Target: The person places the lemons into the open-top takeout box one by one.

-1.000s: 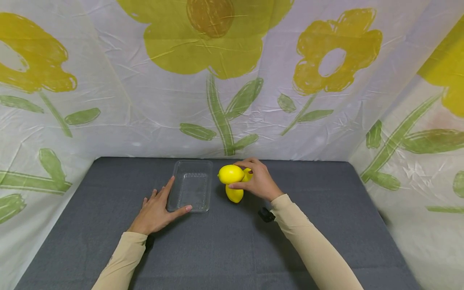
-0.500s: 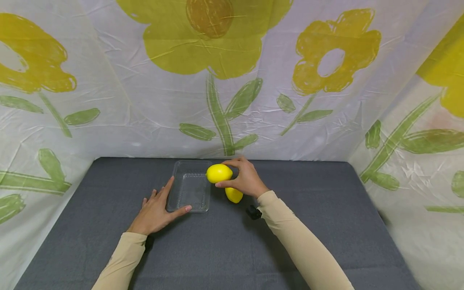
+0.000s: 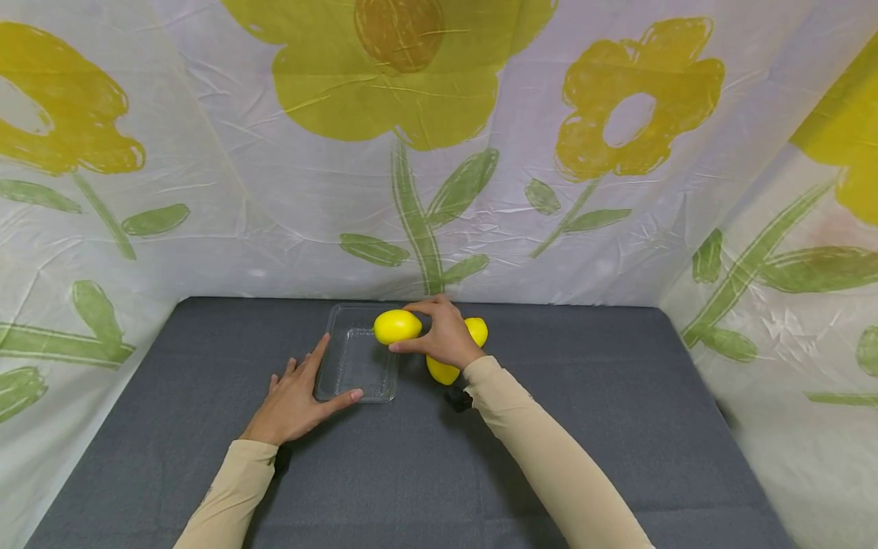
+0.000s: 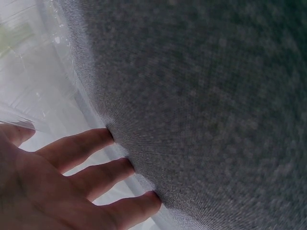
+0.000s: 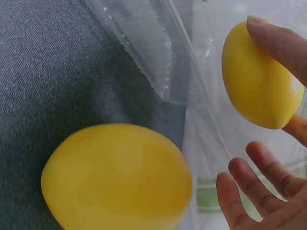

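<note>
My right hand [image 3: 444,335] pinches a yellow lemon [image 3: 397,327] between thumb and fingers, over the right part of a clear plastic tray [image 3: 357,390]. In the right wrist view the held lemon [image 5: 259,76] shows between the thumb and a finger, the other fingers apart from it. My left hand [image 3: 293,400] rests at the tray's left side, its thumb at the near edge and its index finger along the side. Two more lemons lie on the table: one [image 3: 442,370] partly under the right hand, one [image 3: 477,330] just behind it.
A dark grey cloth covers the table [image 3: 549,457]. A white curtain [image 3: 295,229] printed with yellow flowers hangs behind the table's far edge and at both sides. A small black device [image 3: 458,399] sits under the right wrist.
My right hand has carried the lemon leftward from beside the other lemons to over the tray. The lemon at the back right has come into sight. My left hand and the tray have stayed put.
</note>
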`<state>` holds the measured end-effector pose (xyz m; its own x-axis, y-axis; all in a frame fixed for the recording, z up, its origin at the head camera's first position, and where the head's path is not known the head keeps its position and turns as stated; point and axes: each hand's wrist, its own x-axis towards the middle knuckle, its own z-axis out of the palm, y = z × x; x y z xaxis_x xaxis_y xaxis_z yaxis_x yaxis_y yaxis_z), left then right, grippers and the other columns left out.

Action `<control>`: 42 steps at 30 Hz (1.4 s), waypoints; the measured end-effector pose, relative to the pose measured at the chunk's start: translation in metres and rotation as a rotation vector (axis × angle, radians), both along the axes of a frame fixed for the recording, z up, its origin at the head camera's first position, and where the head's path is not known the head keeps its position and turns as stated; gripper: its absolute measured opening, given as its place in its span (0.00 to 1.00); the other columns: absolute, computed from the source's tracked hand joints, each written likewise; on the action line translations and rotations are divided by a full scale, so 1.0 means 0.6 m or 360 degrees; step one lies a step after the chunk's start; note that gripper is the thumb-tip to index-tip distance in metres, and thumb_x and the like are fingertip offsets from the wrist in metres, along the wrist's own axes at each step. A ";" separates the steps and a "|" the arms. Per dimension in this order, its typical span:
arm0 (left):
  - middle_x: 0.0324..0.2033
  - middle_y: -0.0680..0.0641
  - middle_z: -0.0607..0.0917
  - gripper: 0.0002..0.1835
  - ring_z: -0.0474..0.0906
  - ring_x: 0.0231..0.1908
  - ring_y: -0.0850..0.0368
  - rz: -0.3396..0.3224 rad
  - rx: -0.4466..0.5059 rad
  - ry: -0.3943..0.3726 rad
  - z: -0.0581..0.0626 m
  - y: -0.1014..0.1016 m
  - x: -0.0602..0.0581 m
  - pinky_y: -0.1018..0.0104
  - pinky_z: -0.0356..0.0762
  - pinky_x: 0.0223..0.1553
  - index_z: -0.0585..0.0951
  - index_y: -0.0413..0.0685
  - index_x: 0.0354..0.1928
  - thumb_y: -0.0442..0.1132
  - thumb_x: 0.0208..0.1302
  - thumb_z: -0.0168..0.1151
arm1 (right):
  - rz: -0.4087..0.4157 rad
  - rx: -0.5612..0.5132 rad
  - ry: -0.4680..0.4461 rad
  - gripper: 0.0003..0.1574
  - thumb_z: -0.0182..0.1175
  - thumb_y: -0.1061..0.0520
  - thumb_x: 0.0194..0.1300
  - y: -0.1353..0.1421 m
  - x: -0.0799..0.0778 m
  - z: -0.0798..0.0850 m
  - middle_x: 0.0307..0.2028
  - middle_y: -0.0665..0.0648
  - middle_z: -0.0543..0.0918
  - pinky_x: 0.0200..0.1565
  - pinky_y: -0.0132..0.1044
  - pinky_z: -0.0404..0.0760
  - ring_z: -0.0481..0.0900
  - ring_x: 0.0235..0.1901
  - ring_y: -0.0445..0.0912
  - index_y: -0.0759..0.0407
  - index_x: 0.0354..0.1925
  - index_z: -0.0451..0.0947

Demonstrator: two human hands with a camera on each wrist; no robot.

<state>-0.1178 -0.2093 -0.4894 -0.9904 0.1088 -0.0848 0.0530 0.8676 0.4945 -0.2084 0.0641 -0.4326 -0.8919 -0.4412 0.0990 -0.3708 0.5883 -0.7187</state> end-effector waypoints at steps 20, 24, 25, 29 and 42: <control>0.74 0.28 0.59 0.63 0.48 0.71 0.17 0.0004 -0.0005 -0.0006 0.000 0.001 -0.001 0.16 0.44 0.61 0.39 0.57 0.83 0.78 0.58 0.58 | -0.0073 0.0027 -0.0133 0.47 0.80 0.41 0.52 -0.041 -0.010 -0.019 0.62 0.60 0.72 0.58 0.51 0.75 0.71 0.60 0.53 0.54 0.66 0.78; 0.74 0.28 0.59 0.63 0.48 0.71 0.18 0.0005 -0.0011 -0.0008 0.000 0.001 -0.001 0.16 0.44 0.61 0.39 0.57 0.83 0.78 0.57 0.58 | -0.0078 0.0040 -0.0150 0.48 0.80 0.40 0.52 -0.048 -0.010 -0.021 0.62 0.61 0.71 0.58 0.52 0.75 0.71 0.60 0.54 0.54 0.67 0.77; 0.74 0.28 0.59 0.63 0.48 0.71 0.18 0.0005 -0.0012 -0.0007 0.000 0.002 -0.001 0.16 0.44 0.61 0.39 0.57 0.83 0.78 0.57 0.58 | -0.0080 0.0047 -0.0146 0.48 0.80 0.40 0.52 -0.050 -0.011 -0.021 0.62 0.61 0.71 0.58 0.52 0.75 0.71 0.60 0.54 0.55 0.67 0.77; 0.74 0.28 0.59 0.63 0.49 0.71 0.17 0.0002 -0.0011 -0.0003 0.000 0.002 -0.002 0.16 0.44 0.61 0.39 0.57 0.83 0.78 0.57 0.58 | -0.0092 0.0075 -0.0134 0.48 0.80 0.40 0.52 -0.058 -0.014 -0.024 0.62 0.62 0.72 0.58 0.53 0.75 0.71 0.61 0.55 0.55 0.67 0.78; 0.73 0.27 0.59 0.63 0.49 0.70 0.17 -0.0003 0.0003 -0.0007 0.001 0.003 -0.001 0.16 0.44 0.60 0.40 0.57 0.83 0.78 0.58 0.58 | -0.0170 0.0243 -0.0099 0.47 0.79 0.37 0.52 -0.081 -0.020 -0.032 0.59 0.63 0.73 0.53 0.50 0.79 0.73 0.55 0.54 0.51 0.66 0.79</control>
